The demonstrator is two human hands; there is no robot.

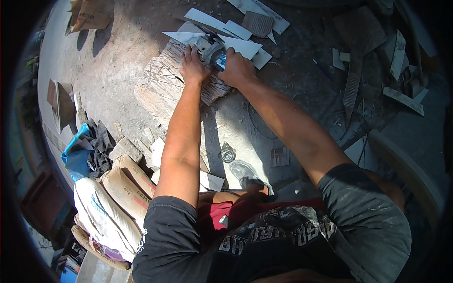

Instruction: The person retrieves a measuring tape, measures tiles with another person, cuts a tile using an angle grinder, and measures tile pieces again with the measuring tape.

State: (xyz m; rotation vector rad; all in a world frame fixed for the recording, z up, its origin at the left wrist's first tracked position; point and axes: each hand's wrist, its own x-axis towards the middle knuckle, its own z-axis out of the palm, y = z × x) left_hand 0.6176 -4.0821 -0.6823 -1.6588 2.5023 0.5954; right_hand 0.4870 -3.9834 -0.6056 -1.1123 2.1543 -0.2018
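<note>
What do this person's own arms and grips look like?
The left grip and right grip are bare human hands, with no gloves or watch visible. The short black left sleeve bears a small white marking on its outer side; the matching right sleeve looks dusty.

Head cam, L fisheye: looks steeply down & fwd, v. close over black short-sleeved tee (283, 252), past rough, scored, brownish block's (158, 85) near edge, farther off.

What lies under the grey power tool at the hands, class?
White tile shows either side of the power tool, over a scored block; the surface directly beneath the tool is covered.
</note>
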